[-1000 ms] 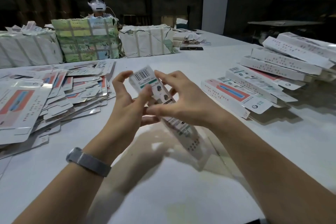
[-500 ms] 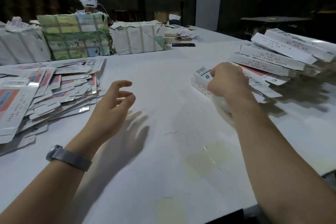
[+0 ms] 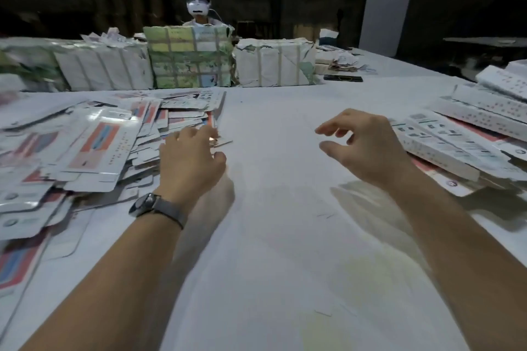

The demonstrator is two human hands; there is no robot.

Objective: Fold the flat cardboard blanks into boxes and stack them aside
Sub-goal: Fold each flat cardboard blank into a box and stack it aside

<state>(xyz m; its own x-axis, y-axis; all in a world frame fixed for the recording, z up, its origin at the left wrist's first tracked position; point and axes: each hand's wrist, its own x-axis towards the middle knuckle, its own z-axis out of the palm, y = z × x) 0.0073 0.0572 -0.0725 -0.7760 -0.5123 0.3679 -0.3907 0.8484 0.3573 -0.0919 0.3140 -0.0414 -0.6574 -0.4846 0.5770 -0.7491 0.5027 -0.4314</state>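
Left hand reaching onto the edge of the blanks heaped far left on the table, fingertips blurred so can't tell if pinching one, right hand hovering loose-fingered and empty beside the boxes stacked right.

Flat blanks and folded boxes, as observed on the table.

The flat cardboard blanks were spread in a loose, overlapping heap at the left, white with red-and-blue panels, lying flat and fanned at mixed angles. The folded boxes were stacked at the right, long and white with small printed marks, lying on their sides in overlapping layers.
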